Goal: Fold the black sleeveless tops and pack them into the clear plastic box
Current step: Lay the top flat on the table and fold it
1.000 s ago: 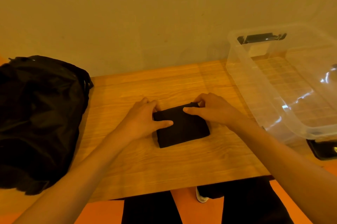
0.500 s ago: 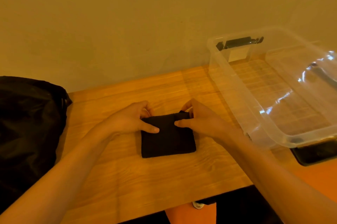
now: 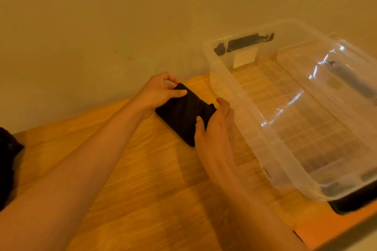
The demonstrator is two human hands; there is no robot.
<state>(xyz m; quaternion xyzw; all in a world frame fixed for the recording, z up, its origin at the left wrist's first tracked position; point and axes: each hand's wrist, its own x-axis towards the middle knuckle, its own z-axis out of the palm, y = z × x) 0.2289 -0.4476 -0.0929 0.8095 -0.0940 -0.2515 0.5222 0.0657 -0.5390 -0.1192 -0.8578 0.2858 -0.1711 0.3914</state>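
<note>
A black top folded into a small square is held just above the wooden table, tilted, close to the left wall of the clear plastic box. My left hand pinches its far left corner, thumb on top. My right hand grips its right edge, thumb on the upper face and fingers underneath. The box stands at the right with nothing inside, a black latch on its far end.
A heap of black fabric shows at the left edge of the table. A plain wall rises right behind the table. A dark object sits under the box's near corner.
Both hands have lifted the folded top off the table and carried it right, towards the box. The view has swung right, so the black heap is nearly out of sight.
</note>
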